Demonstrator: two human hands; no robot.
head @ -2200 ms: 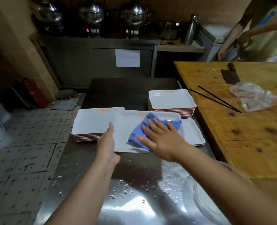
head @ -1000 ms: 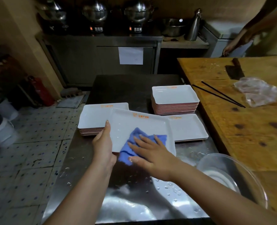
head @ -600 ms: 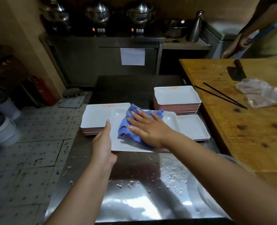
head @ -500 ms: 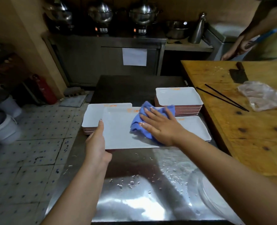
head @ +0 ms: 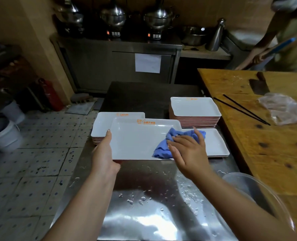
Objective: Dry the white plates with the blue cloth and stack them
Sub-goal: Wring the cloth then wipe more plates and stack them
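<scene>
My left hand (head: 104, 153) grips the left edge of a white rectangular plate (head: 137, 140), held level above the steel table (head: 144, 206). At the plate's right end my right hand (head: 187, 150) holds the crumpled blue cloth (head: 172, 141), fingers curled over it. A stack of white plates (head: 102, 126) sits behind on the left. A taller stack (head: 194, 108) stands at the back right. A thin stack (head: 215, 145) lies just right of my right hand.
Water drops dot the steel table near me. A clear bowl (head: 259, 193) sits at the right front. The wooden counter (head: 274, 153) on the right carries a cleaver (head: 259, 86), black chopsticks (head: 241, 108) and a plastic bag (head: 281, 106). Another person (head: 283, 40) works at the far right.
My right hand has dragged the cloth from the plate's top middle to its right end, fingers now curling. The plate stays in my left hand.
</scene>
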